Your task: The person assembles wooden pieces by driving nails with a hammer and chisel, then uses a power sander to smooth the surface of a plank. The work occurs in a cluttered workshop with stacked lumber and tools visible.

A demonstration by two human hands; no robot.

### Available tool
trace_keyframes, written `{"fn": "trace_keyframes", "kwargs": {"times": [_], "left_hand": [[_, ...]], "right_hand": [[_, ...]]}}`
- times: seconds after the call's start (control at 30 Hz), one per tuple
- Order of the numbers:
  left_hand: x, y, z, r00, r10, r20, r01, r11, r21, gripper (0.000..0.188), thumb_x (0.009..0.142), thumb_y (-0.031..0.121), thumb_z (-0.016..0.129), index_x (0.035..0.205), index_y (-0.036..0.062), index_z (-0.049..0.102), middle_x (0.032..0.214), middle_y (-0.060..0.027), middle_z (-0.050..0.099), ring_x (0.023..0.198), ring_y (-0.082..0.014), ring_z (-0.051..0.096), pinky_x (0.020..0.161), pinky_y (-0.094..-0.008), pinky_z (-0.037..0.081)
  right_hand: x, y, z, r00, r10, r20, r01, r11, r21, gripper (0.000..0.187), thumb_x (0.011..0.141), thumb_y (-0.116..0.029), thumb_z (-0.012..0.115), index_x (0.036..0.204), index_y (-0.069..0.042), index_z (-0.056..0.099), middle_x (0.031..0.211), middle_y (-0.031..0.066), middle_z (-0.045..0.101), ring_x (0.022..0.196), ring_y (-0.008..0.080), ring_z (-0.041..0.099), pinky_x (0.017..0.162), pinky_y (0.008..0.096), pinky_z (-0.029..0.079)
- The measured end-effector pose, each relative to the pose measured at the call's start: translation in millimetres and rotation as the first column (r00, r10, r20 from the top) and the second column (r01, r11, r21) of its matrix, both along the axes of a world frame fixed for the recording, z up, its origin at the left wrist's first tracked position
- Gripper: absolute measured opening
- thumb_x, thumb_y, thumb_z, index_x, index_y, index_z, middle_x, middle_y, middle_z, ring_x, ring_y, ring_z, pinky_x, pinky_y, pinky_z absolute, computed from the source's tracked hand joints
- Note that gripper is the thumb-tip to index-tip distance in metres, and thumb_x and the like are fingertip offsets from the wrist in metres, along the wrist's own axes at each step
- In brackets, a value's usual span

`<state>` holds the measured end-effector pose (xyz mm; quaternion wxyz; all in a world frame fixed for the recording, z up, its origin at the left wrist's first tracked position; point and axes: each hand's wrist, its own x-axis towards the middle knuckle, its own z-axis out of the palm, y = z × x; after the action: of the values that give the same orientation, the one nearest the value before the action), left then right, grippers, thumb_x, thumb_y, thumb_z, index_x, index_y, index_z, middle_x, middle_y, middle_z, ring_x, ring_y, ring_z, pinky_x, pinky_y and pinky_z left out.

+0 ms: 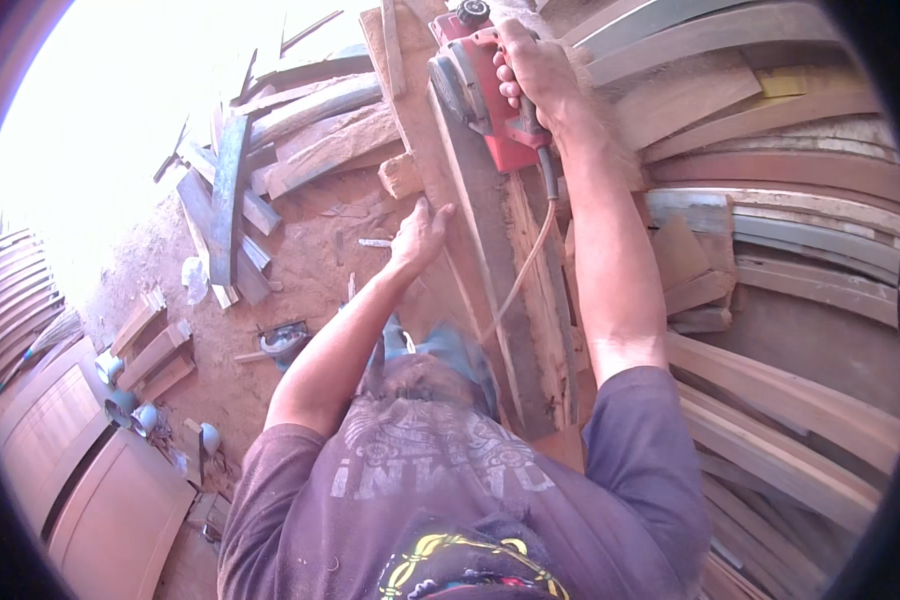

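Observation:
My right hand (542, 75) is wrapped round the rear handle of a red electric hand planer (480, 85), which has a black knob at its front. The planer sits on a long wooden beam (470, 190) running away from me, and its orange-brown cord (527, 262) trails back along the wood. Beside the beam's left edge is my left hand (425, 235), its fingers loosely bent and apart, with nothing seen in them. Whether it touches the wood I cannot tell. A short wood block (401, 175) lies just beyond that hand.
Offcuts and boards (320, 140) lie piled on the dusty ground at far left. Long planks (770, 165) are stacked along my right. Panelled wooden doors (120, 510) lie at lower left, near several small pale blue cups (145, 418). A dark container (285, 343) sits left of my legs.

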<state>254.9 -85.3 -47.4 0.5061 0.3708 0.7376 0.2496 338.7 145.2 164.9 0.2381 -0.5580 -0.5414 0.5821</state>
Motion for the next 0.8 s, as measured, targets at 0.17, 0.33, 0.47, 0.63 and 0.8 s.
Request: {"fn": "trace_keyframes", "kwargs": {"times": [0.17,0.33,0.47,0.63,0.8], "left_hand": [[-7,12,4,0.998,0.032,-0.045,-0.033,0.999,-0.015,0.07,0.104,0.06,0.054,0.143,0.0018,0.051,0.131,-0.0339,0.067,0.127,-0.0513,0.063,0.109,-0.0588,0.047],[-1,10,5,0.998,0.068,0.018,-0.067,0.998,-0.013,0.073,0.104,0.059,0.056,0.146,-0.0006,0.048,0.133,-0.0351,0.066,0.127,-0.0525,0.063,0.109,-0.0578,0.048],[0,6,5,0.995,0.087,0.048,-0.085,0.995,-0.058,0.075,0.104,0.058,0.057,0.148,-0.0023,0.046,0.133,-0.0365,0.065,0.128,-0.0531,0.062,0.109,-0.0578,0.048],[0,7,8,0.997,0.061,0.047,-0.059,0.997,-0.049,0.077,0.105,0.058,0.054,0.151,-0.0026,0.041,0.134,-0.0367,0.064,0.127,-0.0533,0.062,0.108,-0.0585,0.048],[3,8,19,0.999,0.027,-0.023,-0.029,0.998,-0.063,0.078,0.106,0.058,0.052,0.152,-0.0032,0.039,0.135,-0.0361,0.064,0.126,-0.0511,0.063,0.107,-0.0579,0.049]], "right_hand": [[57,-74,8,0.997,0.083,-0.006,-0.083,0.995,-0.056,0.053,0.106,-0.053,0.056,0.088,-0.007,0.073,0.06,-0.0054,0.048,0.048,0.0053,0.044,0.044,0.028,0.034],[208,-263,25,0.988,0.001,0.155,0.016,0.994,-0.108,0.052,0.109,-0.049,0.052,0.075,-0.01,0.059,0.056,-0.0052,0.052,0.047,0.0059,0.049,0.045,0.0261,0.036],[249,-349,39,0.963,-0.158,0.217,0.201,0.96,-0.193,0.047,0.107,-0.039,0.053,0.075,-0.005,0.058,0.058,-0.0017,0.052,0.048,0.0079,0.048,0.045,0.0264,0.034],[203,-288,32,0.96,-0.161,0.23,0.201,0.965,-0.167,0.049,0.109,-0.04,0.05,0.074,-0.006,0.057,0.058,-0.0012,0.051,0.047,0.0083,0.047,0.045,0.0268,0.034],[120,-159,13,0.986,-0.071,0.15,0.083,0.994,-0.073,0.054,0.111,-0.047,0.048,0.073,-0.008,0.056,0.057,-0.0017,0.05,0.044,0.0087,0.047,0.043,0.0269,0.037]]}}
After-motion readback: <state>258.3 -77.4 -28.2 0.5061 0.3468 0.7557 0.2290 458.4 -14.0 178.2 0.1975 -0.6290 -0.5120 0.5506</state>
